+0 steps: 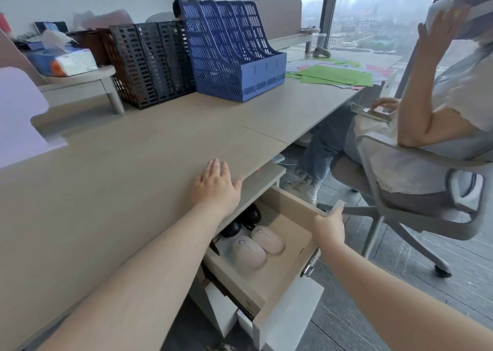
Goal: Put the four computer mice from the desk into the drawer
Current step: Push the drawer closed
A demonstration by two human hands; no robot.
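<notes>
The drawer point(293, 217) under the desk's front edge is pulled out. Inside lie two pale pink mice point(249, 252) point(268, 240) side by side, and two black mice point(250, 216) point(230, 229) behind them, partly hidden under the desk edge. My left hand point(217, 187) rests flat on the desk top point(120, 177) near its edge, fingers apart, holding nothing. My right hand point(329, 226) grips the top of the drawer's front panel.
A blue file rack point(234, 54) and black file racks point(152, 62) stand at the back of the desk, with a tissue box point(66, 62) on a riser at left. Green papers point(336, 74) lie far right. A person sits in an office chair point(416, 190) close to the drawer's right.
</notes>
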